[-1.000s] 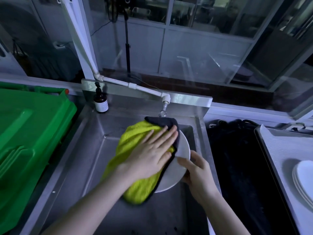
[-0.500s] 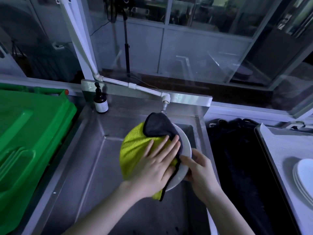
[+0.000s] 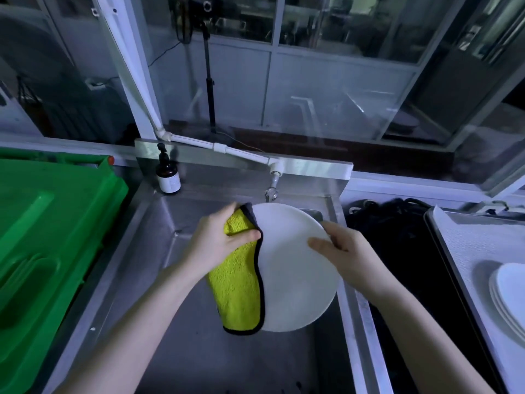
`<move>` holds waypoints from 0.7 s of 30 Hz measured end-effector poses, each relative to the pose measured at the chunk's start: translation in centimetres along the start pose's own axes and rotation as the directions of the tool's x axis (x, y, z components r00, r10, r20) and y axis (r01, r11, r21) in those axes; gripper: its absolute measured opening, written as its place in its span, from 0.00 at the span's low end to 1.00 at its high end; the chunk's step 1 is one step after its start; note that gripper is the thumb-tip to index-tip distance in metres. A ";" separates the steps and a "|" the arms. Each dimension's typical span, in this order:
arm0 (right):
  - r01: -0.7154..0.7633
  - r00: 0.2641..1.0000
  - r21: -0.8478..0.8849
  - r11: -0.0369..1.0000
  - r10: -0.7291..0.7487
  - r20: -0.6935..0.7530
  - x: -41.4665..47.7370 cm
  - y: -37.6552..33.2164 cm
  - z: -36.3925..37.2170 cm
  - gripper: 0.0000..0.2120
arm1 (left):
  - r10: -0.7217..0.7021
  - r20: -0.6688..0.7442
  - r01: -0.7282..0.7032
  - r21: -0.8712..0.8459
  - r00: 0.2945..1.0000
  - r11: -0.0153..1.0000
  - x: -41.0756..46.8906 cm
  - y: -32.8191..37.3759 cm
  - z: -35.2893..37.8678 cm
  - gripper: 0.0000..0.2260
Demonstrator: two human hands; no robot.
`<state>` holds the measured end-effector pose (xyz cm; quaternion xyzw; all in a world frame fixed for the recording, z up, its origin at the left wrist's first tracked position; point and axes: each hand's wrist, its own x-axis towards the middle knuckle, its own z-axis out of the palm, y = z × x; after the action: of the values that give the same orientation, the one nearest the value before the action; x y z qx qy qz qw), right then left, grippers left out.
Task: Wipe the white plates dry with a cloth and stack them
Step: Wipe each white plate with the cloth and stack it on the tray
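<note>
Far out to the left of the left hand sits a green plastic crate [image 3: 42, 237], and up beyond that hand a dark pump bottle [image 3: 169, 177] stands on the ledge of the steel sink [image 3: 184, 351]. The left hand [image 3: 213, 243] comes in from the lower left, forearm slanting upward. Its thumb lies across a yellow cloth [image 3: 235, 285] and its fingers curl over the cloth's top edge, gripping it. The cloth hangs down from that hand, its dark-trimmed edge against the left side of the white plate [image 3: 295, 280]. The plate is held over the sink, face tilted toward the camera, just below the tap [image 3: 272, 191]. The right hand [image 3: 349, 254] grips the plate's right rim — thumb pressed on the near face, fingers seemingly curled behind, though they are mostly hidden. Well to the right of that hand, a stack of white plates [image 3: 508, 294] rests on a pale surface [image 3: 466, 245].
</note>
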<state>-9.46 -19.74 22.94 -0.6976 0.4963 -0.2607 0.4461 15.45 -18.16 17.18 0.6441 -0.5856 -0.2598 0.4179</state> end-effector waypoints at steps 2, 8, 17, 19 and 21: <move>0.059 0.997 -0.140 0.988 -0.053 0.049 0.9 -0.8 0.1 0.11 | 0.076 0.018 -0.075 -0.052 0.997 0.996 0.0 0.8 -0.3 0.34; 0.245 0.968 -0.326 0.913 -0.211 0.137 1.9 -2.9 1.3 0.04 | 0.149 0.181 -0.134 -0.093 0.972 0.987 -0.4 2.8 -0.2 0.17; 0.131 0.975 0.086 0.988 -0.112 -0.190 1.6 -1.1 0.5 0.13 | -0.168 -0.184 0.101 -0.326 0.968 0.940 -2.2 1.1 0.5 0.08; 0.151 0.988 -0.034 0.988 -0.152 -0.025 1.7 -1.6 0.9 0.06 | -0.059 -0.084 0.035 -0.263 0.995 0.964 -1.1 1.4 -0.4 0.07; 0.220 0.972 -0.208 0.953 -0.197 0.126 1.7 -2.0 1.8 0.07 | 0.092 0.113 -0.079 -0.116 0.989 0.990 -0.2 2.1 -0.8 0.15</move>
<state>-6.47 -20.42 23.69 -0.8040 0.4218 -0.2130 0.3610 14.92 -17.74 19.35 0.5776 -0.6212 -0.3114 0.4284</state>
